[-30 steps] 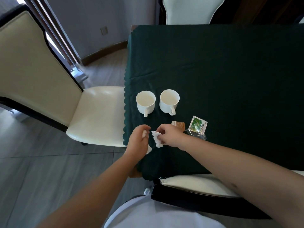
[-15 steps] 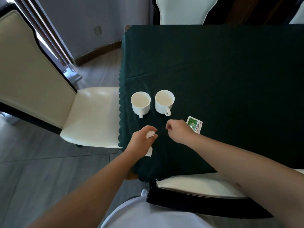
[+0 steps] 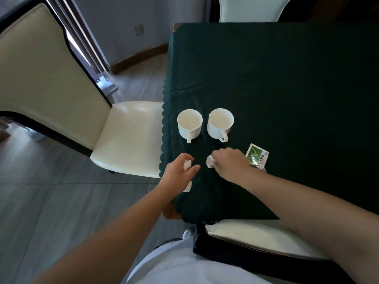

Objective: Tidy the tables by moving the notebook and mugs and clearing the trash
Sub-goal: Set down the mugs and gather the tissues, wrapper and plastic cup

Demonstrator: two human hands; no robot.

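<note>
From your head camera, you are looking down at the corner of a table (image 3: 287, 78) with a dark green cloth on it. Your left hand (image 3: 178, 171) is curled loosely around a small wad of white tissue (image 3: 187, 164), and a bit more white paper pokes out under your wrist near the table's edge. Your right hand (image 3: 229, 161) is closed on a second scrunched white tissue (image 3: 210, 161), held just above the cloth. The two hands are near each other but not touching. Just beside your right hand lies a green snack wrapper (image 3: 256, 155), and something clear and crinkly sits under it; part of that is hidden by your hand. Two white mugs, the left mug (image 3: 189, 125) and the right mug (image 3: 219, 123), stand upright side by side a little farther up the table, with handles pointing toward you. They look empty. No notebook shows here. So it seems you are in the middle of picking up trash: the tissues are in your hands, but the wrapper is left, and the mugs have not been moved yet. A cream chair (image 3: 127, 136) stands at the left.
</note>
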